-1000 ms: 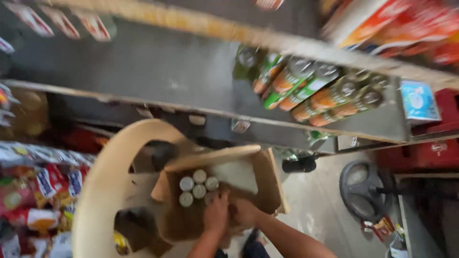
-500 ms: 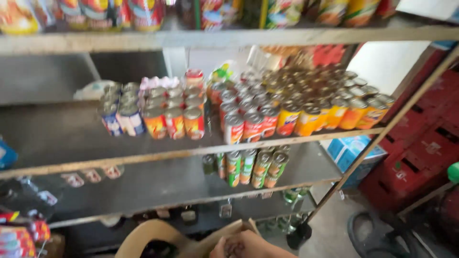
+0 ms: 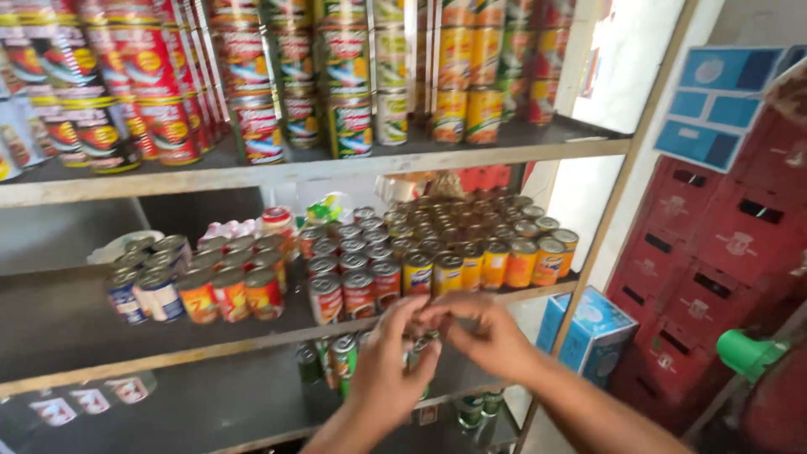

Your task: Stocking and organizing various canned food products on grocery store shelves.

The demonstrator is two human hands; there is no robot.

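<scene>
Both hands meet in front of the middle shelf point(image 3: 76, 324), just below its front edge. The left hand point(image 3: 388, 370) has its fingers curled around a small can point(image 3: 418, 353), which shows only as a green sliver between the fingers. The right hand point(image 3: 483, 332) touches the same can from the other side, fingertips bent in toward it. On the middle shelf just behind the hands stand rows of red-labelled cans point(image 3: 357, 290), and further right along that shelf, yellow-labelled cans point(image 3: 496, 262).
</scene>
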